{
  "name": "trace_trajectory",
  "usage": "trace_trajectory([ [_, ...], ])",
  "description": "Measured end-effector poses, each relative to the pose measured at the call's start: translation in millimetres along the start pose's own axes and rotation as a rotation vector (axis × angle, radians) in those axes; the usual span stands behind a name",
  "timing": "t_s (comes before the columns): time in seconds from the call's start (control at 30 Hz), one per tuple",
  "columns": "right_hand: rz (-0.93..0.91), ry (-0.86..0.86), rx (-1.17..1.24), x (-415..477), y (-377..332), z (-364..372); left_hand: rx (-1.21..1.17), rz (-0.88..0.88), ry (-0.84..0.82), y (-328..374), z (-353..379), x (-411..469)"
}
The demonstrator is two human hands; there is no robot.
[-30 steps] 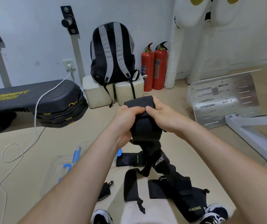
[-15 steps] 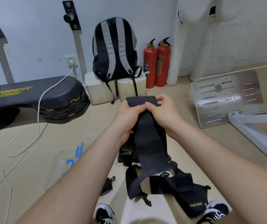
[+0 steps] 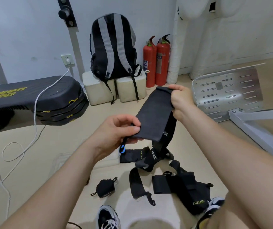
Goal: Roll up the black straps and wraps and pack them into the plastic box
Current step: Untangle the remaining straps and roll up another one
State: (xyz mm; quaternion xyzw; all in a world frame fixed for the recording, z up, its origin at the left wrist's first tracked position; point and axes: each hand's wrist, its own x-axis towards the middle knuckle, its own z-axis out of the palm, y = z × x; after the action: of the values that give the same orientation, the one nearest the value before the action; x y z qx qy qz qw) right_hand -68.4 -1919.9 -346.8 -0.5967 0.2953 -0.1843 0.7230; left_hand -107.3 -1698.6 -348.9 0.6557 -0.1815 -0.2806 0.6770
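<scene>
Far wall: black-and-grey backpack point(image 3: 114, 47) upright on two pale blocks point(image 3: 99, 88). Two red extinguishers point(image 3: 156, 61) just right of it. Far right, a slotted metal plate point(image 3: 228, 93) on a white frame. Left, stacked black step pads point(image 3: 58, 100), with a white cable point(image 3: 36, 106) trailing from a wall socket over them and onto the beige floor.

The left forearm crosses the near-left floor and hides most of the box point(image 3: 63, 160).

Wrap point(image 3: 155, 113): flat, matte black, felt-like, a long rectangle held taut in the air above the floor pile, tilted from near-left up to far-right. Left hand point(image 3: 116, 129) pinches the near end, thumb on top. Right hand point(image 3: 182, 101) grips the far end, fingers curled over the edge. A narrower webbing tail with a white logo hangs from under it down to the pile.

Strap pile point(image 3: 173, 179): tangled black webbing and pads on the floor, near centre, some lettered in yellow-green. One rolled wrap point(image 3: 105, 187) lies apart, left of the pile. Shoes point(image 3: 107, 217) at the near edge.

Box: clear plastic, faint outline on the floor, a blue latch point(image 3: 122, 148) just below the left hand. Contents cannot be told.
</scene>
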Motion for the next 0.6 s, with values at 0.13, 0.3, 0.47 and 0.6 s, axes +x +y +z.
trace_trajectory([
  [0.13, -0.014, -0.064, -0.006, -1.2, -2.0, 11.8, -0.105, 0.015, -0.185, 5.4, -18.7, -13.4],
  [0.3, 0.012, -0.245, 0.046, -9.8, -7.9, 26.1, -0.018, 0.036, 0.060, 14.8, -18.4, -14.6],
  [0.47, 0.004, -0.374, 0.074, -11.0, -10.6, 33.4, 0.122, 0.002, 0.187, 23.2, -25.2, -17.2],
  [0.6, -0.022, -0.439, 0.081, -10.5, -12.8, 44.9, 0.072, 0.030, 0.390, 22.3, -26.0, -23.3],
])
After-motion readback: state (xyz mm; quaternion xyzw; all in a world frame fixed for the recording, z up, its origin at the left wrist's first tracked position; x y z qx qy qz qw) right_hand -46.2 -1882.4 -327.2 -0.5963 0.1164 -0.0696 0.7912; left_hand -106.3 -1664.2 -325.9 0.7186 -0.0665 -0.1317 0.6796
